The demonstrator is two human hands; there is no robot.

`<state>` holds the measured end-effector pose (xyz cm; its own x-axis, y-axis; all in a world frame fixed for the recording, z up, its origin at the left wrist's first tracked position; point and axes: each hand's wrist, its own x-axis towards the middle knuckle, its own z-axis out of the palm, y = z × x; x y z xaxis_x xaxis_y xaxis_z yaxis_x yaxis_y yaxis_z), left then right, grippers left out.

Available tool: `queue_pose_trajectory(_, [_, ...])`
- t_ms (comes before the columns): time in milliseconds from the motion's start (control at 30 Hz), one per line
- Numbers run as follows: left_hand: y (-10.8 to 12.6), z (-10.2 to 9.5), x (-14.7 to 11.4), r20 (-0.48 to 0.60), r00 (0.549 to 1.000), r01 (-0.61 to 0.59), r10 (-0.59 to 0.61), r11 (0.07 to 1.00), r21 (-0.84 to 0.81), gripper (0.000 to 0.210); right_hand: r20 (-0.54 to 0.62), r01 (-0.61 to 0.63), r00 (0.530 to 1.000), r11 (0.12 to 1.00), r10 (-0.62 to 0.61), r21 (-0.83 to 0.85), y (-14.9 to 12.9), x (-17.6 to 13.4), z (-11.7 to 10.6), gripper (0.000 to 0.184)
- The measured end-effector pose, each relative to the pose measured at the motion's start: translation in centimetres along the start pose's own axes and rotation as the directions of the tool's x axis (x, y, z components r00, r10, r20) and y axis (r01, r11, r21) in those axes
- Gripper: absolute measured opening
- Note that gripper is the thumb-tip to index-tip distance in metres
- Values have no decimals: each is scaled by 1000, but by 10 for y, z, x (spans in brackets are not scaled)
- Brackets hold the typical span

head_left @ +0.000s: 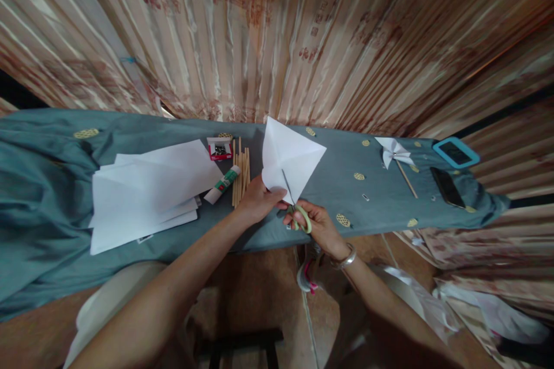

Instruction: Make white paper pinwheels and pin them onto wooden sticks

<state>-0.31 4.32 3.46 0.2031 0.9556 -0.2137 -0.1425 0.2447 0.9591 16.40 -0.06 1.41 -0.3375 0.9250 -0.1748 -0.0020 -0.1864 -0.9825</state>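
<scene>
My left hand pinches the lower left edge of a white square sheet of paper, holding it above the table. Fold lines run across the sheet. My right hand has its fingers through the handles of green-handled scissors. The scissor blades lie along the paper from its lower corner toward the middle. Left of my left hand are a bundle of thin wooden sticks and a white and green glue stick.
A stack of white paper lies at the left, beside a small red box of dark metallic pieces. To the right are a paper pinwheel on a stick, a black phone and a blue-framed device. A pleated curtain hangs behind the cloth-covered table.
</scene>
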Motion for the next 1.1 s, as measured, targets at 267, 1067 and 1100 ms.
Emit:
queue_pose_trajectory(267, [-3, 0, 1, 2, 1000, -10, 10, 1000, -3, 19, -17, -6, 1000, 1000, 7, 9, 0, 0, 0, 37])
queue_pose_trajectory(1067, [-11, -1, 5, -10, 999, -41, 41, 998, -37, 26, 8, -5, 1000, 1000, 5, -20, -2, 0, 0, 42])
queue_pose_trajectory(1100, [-14, -3, 6, -23, 998, -54, 53, 998, -19, 26, 20, -3, 1000, 1000, 4, -25, -3, -1, 0, 42])
